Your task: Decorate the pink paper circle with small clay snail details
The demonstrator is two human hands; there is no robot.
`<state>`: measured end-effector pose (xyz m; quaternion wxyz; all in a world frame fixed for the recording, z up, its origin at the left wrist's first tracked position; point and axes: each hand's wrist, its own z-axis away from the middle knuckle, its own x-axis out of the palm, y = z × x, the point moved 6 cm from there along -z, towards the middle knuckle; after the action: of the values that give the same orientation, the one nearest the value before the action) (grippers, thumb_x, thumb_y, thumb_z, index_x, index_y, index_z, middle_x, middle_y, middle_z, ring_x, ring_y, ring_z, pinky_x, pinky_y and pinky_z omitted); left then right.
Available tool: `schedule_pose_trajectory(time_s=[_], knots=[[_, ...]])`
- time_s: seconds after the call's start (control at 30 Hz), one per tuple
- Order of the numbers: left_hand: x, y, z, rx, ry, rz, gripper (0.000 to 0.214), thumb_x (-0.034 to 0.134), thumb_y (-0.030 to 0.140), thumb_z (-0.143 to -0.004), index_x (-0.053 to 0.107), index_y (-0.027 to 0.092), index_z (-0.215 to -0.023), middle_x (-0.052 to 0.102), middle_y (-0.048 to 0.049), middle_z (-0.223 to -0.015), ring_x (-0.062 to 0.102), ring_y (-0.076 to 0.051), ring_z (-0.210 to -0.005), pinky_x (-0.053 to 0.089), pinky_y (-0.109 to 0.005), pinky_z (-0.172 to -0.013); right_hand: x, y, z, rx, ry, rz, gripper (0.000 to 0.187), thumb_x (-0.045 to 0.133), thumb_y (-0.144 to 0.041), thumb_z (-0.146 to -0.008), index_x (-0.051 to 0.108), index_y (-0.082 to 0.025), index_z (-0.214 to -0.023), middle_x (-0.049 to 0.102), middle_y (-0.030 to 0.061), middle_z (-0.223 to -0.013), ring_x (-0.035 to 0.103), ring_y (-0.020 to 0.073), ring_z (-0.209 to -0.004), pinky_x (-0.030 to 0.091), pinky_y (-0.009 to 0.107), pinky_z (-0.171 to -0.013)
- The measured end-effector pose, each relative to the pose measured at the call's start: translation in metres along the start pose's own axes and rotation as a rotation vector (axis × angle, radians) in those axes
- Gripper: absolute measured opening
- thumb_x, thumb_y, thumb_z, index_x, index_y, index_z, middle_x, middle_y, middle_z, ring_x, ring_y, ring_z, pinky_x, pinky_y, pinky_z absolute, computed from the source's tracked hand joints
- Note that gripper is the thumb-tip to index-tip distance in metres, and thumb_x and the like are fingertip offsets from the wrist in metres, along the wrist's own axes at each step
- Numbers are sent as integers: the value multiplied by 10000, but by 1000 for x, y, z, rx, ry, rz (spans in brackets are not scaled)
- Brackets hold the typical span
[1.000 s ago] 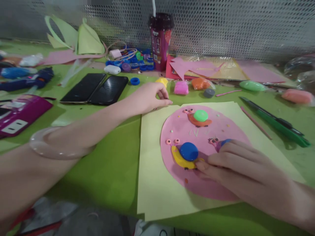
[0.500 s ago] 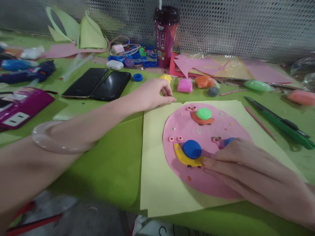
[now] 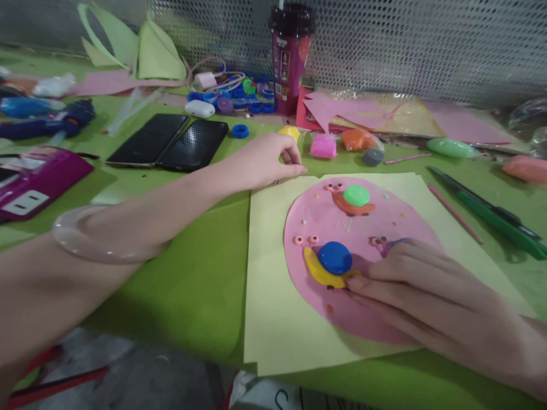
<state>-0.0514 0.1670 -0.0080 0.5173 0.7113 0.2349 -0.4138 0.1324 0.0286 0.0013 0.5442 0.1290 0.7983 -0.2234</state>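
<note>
A round pink card (image 3: 363, 228) lies on a pale yellow sheet (image 3: 267, 319), with clay snails on it. My right hand (image 3: 440, 302) pinches the tail end of the yellow clay snail (image 3: 318, 272), which has a blue shell (image 3: 335, 258). Under that hand another snail with pink eyes (image 3: 378, 242) is mostly hidden. Above sits an orange snail (image 3: 348, 204) with a green shell (image 3: 356, 196). Beside the sheet's top left edge rests my left hand (image 3: 276, 159), fingers curled and fingertips meeting the thumb; whatever they hold is too small to make out.
Right of the sheet lie a green cutter knife (image 3: 491, 216) and a thin pink stick (image 3: 455, 213). Bagged clay, such as a pink lump (image 3: 323, 146), lines the back. A lidded cup (image 3: 290, 62) stands behind. Phones (image 3: 194, 145) and a purple box (image 3: 43, 182) are left.
My right fingers have shifted slightly left along the yellow snail's tail, and its tip now shows above them. My left hand looks nearly unchanged. The view has tilted a little.
</note>
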Motion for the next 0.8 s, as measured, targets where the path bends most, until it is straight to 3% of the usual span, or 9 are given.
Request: schedule_pose_trajectory(time_s=[0.2,0.4,0.57,0.7,0.8], knots=[[-1,1,1,-10,-7,-4,198,648,328,-774,643,149,-860,661,-16,-810,579,-132,-673,383,-227,-592,-3,-7,-1,-70,-30,17,201,348,-130,-959,510,-206,-1050,611,11,-805,494,173,-698,353,354,-590],[-1,1,2,-11,-15,-15,212,638,349,-773,649,159,-866,666,-17,-813,556,-113,-584,366,-236,-552,-4,-10,-1,-66,-25,6,195,417,-84,-935,505,-210,-1054,625,7,-813,494,174,-711,346,365,-608],[0,1,2,-9,-19,-24,215,631,347,-770,655,161,-874,671,-17,-825,563,-118,-588,367,-244,-562,-3,-8,-4,-36,37,56,209,343,-124,-976,519,-227,-1021,616,6,-782,507,162,-672,375,356,-581],[0,1,2,-4,-20,-18,208,632,340,-765,653,159,-865,669,-18,-831,575,-130,-621,372,-245,-572,-4,-7,-6,-92,63,54,211,342,-138,-971,540,-211,-982,614,16,-754,507,158,-648,359,349,-532],[0,1,2,-16,-31,-19,203,627,340,-765,647,163,-863,667,-12,-825,571,-125,-604,373,-243,-558,-10,-8,-6,-126,76,51,160,400,-126,-943,537,-203,-975,628,10,-777,534,149,-672,411,335,-573]])
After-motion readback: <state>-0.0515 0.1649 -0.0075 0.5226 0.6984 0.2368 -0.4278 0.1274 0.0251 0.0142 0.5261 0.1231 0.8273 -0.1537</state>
